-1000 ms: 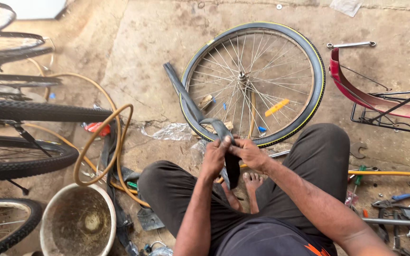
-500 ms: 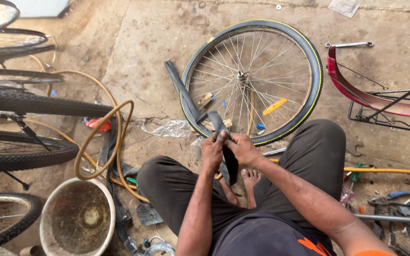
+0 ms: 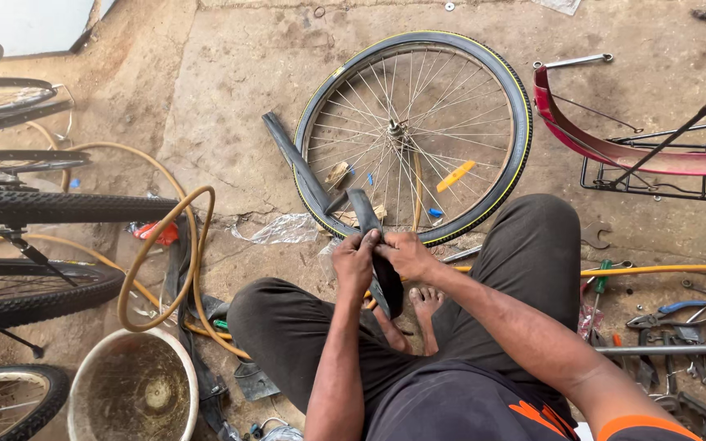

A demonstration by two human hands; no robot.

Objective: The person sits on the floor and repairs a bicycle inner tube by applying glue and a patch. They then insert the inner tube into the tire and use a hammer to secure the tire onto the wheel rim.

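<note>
You pinched the black inner tube (image 3: 377, 245) in both hands, left hand (image 3: 355, 260) and right hand (image 3: 406, 255), at 6 o'clock of the bicycle wheel (image 3: 414, 135); you seemed mid-inspection, so next called for feeding it along gently.

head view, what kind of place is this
Probably a bicycle repair spot on bare ground: a wheel lies flat, tools are scattered nearby, and both hands, left and right, hold an inner tube.

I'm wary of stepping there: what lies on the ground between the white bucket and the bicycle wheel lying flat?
In the head view, between bucket and wheel: a looped yellowish hose and crumpled clear plastic on concrete.
</note>
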